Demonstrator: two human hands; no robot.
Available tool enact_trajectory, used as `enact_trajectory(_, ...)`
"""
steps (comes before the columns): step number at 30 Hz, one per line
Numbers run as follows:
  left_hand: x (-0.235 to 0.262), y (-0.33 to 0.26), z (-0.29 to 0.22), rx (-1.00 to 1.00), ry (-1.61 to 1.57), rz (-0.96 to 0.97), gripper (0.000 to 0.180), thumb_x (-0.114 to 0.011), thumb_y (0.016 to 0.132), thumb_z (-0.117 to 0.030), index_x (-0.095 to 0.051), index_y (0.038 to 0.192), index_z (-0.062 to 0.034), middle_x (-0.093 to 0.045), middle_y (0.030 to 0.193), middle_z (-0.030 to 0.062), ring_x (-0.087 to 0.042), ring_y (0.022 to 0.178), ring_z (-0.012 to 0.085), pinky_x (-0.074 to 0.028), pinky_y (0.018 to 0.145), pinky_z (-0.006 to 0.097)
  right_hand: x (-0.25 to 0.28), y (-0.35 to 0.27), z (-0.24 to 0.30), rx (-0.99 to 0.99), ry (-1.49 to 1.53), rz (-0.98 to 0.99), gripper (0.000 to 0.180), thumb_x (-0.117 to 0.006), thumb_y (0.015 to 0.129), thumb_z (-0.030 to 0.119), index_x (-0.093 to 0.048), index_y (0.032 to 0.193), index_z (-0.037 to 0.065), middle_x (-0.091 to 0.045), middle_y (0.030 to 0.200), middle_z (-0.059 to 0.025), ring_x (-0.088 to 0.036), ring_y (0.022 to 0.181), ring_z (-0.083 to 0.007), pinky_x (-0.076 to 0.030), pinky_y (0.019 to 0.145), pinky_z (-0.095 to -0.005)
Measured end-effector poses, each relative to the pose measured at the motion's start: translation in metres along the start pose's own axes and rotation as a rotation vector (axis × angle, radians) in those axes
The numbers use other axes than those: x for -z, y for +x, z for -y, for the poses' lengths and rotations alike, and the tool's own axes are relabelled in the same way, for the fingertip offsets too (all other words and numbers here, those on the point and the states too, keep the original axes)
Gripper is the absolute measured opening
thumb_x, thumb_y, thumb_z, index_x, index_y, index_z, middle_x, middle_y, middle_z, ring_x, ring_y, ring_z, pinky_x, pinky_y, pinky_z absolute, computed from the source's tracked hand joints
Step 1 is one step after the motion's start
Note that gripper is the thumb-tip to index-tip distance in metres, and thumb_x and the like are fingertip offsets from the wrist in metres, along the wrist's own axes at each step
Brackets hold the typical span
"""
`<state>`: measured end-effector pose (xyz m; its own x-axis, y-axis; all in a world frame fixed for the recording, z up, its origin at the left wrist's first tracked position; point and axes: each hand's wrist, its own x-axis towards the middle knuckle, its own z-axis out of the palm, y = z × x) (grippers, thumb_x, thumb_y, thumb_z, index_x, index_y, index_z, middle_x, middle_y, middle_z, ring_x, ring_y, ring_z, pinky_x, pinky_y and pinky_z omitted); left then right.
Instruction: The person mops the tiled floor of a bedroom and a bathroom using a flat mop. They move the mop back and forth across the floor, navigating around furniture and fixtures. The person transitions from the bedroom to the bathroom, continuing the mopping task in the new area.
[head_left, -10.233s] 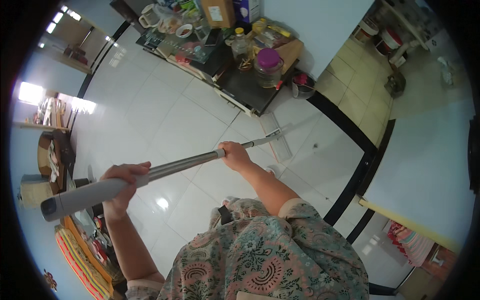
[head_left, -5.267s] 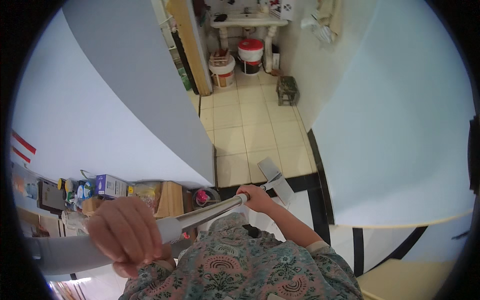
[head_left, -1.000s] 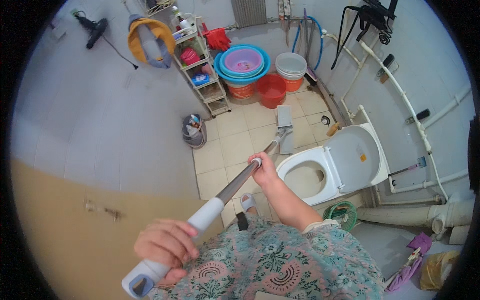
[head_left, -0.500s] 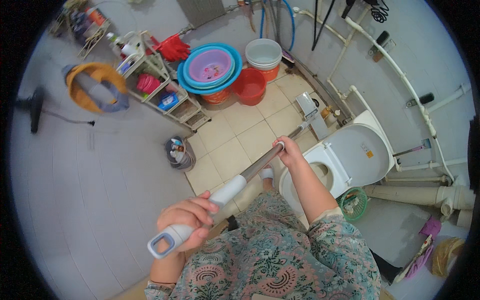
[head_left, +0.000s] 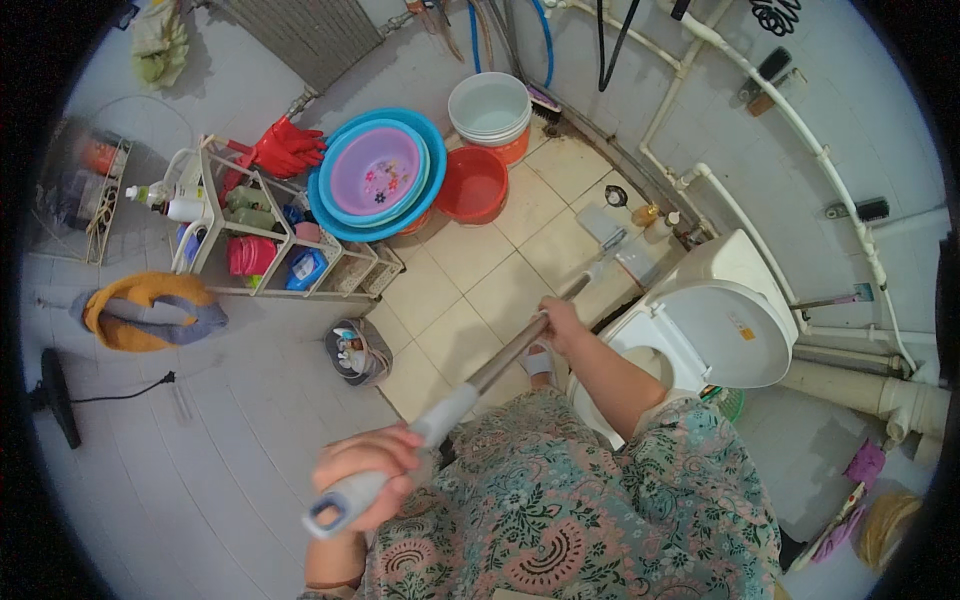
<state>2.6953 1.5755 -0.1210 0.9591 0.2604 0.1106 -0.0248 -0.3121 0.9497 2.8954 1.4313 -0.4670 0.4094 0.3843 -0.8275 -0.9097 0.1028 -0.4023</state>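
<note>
A long flat mop (head_left: pixel 505 362) runs slantwise across the middle, with a grey-white plastic handle and a metal pole. My left hand (head_left: pixel 368 465) is closed around the thick handle near its looped end, at lower left. Farther along, my right hand (head_left: pixel 565 326) grips the metal pole, fingers wrapped round it. The mop's flat grey head (head_left: pixel 636 263) lies on the tiled floor (head_left: pixel 470 310) beside the toilet (head_left: pixel 720 330), whose lid is up. Just past the head are a round drain (head_left: pixel 616 196) and small bottles (head_left: pixel 652 222) by the wall.
Stacked basins (head_left: pixel 375 170), a red bucket (head_left: pixel 472 186) and pale buckets (head_left: pixel 490 108) stand at the back. A shelf rack (head_left: pixel 285 235) with bottles and red gloves (head_left: pixel 283 150) is at left, above a small grey bin (head_left: pixel 358 352). White pipes (head_left: pixel 800 135) line the right wall.
The view has shifted, so the rack and basins sit farther left. The mop head has drawn slightly back from the drain. Both hands keep their hold on the mop.
</note>
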Motion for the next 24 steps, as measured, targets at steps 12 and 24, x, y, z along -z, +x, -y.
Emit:
enact_trajectory(12,0.136,-0.001,-0.075,-0.153,0.128,0.137,0.018,-0.068,0.06,-0.018,-0.052,0.061,-0.0106,-0.059,0.057,0.0067,-0.062,0.062,0.0217,-0.05,0.076,0.037,-0.158,-0.082,-0.062,-0.162,0.242,0.203,0.015,-0.055,0.075,0.01,-0.044,0.082,0.004,-0.047,0.079,-0.0059,-0.051,0.067,-0.016,-0.049,0.061,-0.0304)
enact_trajectory(24,0.103,0.029,-0.044,-0.306,0.118,-0.017,0.022,-0.07,0.065,-0.023,-0.053,0.059,-0.0112,-0.06,0.054,0.0031,-0.061,0.054,0.0175,-0.052,0.069,0.036,-0.152,-0.063,0.012,0.09,0.295,0.119,0.018,-0.055,0.075,0.006,-0.045,0.089,0.002,-0.048,0.078,-0.0067,-0.054,0.067,-0.0182,-0.051,0.058,-0.0299)
